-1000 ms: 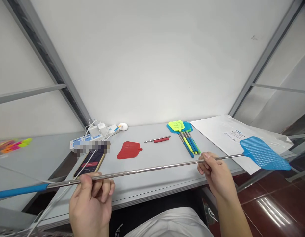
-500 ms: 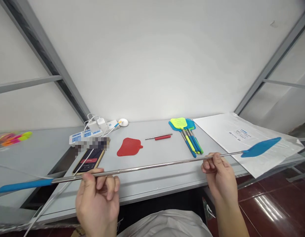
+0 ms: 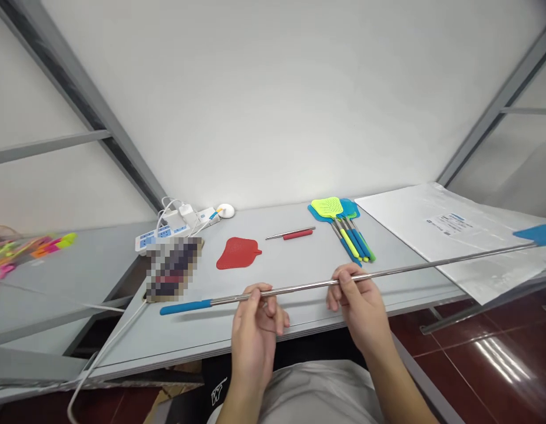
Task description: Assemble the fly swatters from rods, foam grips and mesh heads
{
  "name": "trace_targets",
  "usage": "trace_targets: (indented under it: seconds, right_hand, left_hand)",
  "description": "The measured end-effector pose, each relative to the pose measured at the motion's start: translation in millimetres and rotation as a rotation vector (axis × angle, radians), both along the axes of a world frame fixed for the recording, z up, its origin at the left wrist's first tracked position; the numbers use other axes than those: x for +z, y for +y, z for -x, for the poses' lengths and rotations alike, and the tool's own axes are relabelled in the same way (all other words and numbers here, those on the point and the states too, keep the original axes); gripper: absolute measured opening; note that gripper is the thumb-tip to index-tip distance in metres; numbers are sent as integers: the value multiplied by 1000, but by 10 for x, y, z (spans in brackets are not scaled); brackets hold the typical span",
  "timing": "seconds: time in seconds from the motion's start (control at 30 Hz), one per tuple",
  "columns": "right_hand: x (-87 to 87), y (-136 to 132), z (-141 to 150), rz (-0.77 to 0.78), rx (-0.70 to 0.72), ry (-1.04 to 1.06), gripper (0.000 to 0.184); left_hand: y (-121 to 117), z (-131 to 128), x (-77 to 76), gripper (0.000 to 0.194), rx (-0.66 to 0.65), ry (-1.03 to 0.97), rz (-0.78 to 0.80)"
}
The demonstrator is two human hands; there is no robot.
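Both hands hold a long telescopic fly swatter (image 3: 432,266) level above the grey table (image 3: 299,318). My left hand (image 3: 257,321) pinches the steel rod near its blue grip (image 3: 184,307). My right hand (image 3: 356,294) is closed round the rod a little further right. The blue mesh head (image 3: 538,234) sticks out at the right edge of view. On the table behind lie a red mesh head (image 3: 237,253), a short collapsed rod with a red grip (image 3: 293,234), and a bundle of collapsed swatters (image 3: 343,227) in blue, yellow and green.
A white power strip (image 3: 166,232) with chargers and cables sits at the back left, a blurred phone (image 3: 171,268) in front of it. A large white plastic bag (image 3: 458,241) covers the table's right end. Bright coloured items (image 3: 29,247) lie far left. Metal frame bars rise on both sides.
The swatter has shifted to the right across the view and its head has turned edge-on. My left hand has slid along the rod toward the right hand, so the hands are closer together.
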State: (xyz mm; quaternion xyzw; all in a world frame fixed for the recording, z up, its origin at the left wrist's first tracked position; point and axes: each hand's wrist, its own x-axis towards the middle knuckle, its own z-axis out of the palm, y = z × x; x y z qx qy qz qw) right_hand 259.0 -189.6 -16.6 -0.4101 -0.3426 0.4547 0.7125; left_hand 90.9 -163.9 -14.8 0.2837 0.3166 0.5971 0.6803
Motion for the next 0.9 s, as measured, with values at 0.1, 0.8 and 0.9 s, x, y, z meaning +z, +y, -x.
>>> trace_targets:
  seconds: [0.1, 0.8, 0.9]
  right_hand:
    - [-77, 36, 28, -31, 5, -24, 22]
    - [51, -15, 229, -118, 14, 136, 15]
    - [185, 82, 389, -206, -16, 70, 12]
  left_hand:
    - [124, 161, 36, 26, 94, -32, 50]
    - [39, 296, 359, 31, 240, 21, -122]
    - [121, 125, 447, 35, 336, -65, -142]
